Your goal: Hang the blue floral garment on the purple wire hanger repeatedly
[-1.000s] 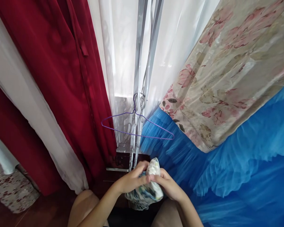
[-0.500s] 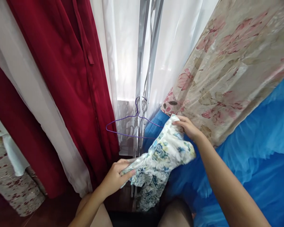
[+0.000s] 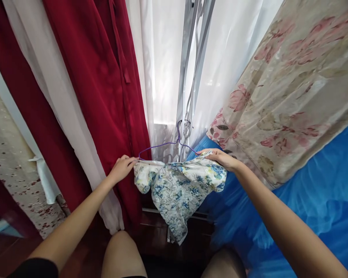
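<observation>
I hold a small white garment with a blue and green flower print (image 3: 176,187) spread between both hands. My left hand (image 3: 122,168) pinches its left top corner. My right hand (image 3: 220,158) grips its right top corner. The cloth hangs down in front of a thin purple wire hanger (image 3: 168,144), which hooks onto a metal window grille (image 3: 191,112). The top edge of the garment lies right at the hanger's lower part; whether it rests on the wire I cannot tell.
Dark red garments (image 3: 87,88) and white sheer curtains (image 3: 162,69) hang at the left and centre. A beige flowered cloth (image 3: 284,96) and a blue tulle skirt (image 3: 307,193) fill the right. My knees (image 3: 121,251) show at the bottom over a dark wooden floor.
The bunched garment has been pulled apart and lifted. My left hand rose from knee height to the hanger's left end, and the cloth now hangs stretched wide in front of the hanger.
</observation>
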The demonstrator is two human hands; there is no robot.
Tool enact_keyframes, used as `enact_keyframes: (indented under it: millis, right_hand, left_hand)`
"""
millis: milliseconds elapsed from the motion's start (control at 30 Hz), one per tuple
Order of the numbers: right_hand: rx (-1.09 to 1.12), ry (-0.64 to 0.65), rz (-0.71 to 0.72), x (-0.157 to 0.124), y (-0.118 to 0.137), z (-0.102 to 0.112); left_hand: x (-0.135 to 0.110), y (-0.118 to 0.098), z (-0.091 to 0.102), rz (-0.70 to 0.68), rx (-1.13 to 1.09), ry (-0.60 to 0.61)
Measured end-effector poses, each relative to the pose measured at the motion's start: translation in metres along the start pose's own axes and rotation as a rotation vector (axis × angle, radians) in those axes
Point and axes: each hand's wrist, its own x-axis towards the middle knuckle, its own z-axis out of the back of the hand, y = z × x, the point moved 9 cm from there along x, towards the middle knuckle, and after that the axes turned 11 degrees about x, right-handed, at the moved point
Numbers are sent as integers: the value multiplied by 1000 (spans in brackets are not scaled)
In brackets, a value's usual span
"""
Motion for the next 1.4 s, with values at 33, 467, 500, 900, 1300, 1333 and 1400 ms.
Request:
enact_keyframes:
  millis: [33, 467, 500, 900, 1300, 1333, 1400]
  right_hand:
    - [4, 0, -2, 0, 1, 0]
    - [21, -310, 88, -41, -39, 41]
    - [-3, -328, 141, -50, -39, 45]
    - [-251, -130, 534, -91, 75, -89]
    - [-512, -81, 451, -64, -37, -95]
    - [-449, -69, 422, -61, -44, -91]
    - [-284, -82, 372, -63, -56, -78]
  left_hand:
    - [11, -12, 0, -36, -15, -35]
    - [9, -91, -83, -418, 277, 55]
    - [0, -94, -82, -466, 293, 69]
    - [-18, -124, -49, -578, 500, -321]
    - [-85, -104, -189, -172, -361, 496]
    - [-100, -112, -207, -157, -397, 628]
    - [-124, -125, -230, -125, -474, 824]
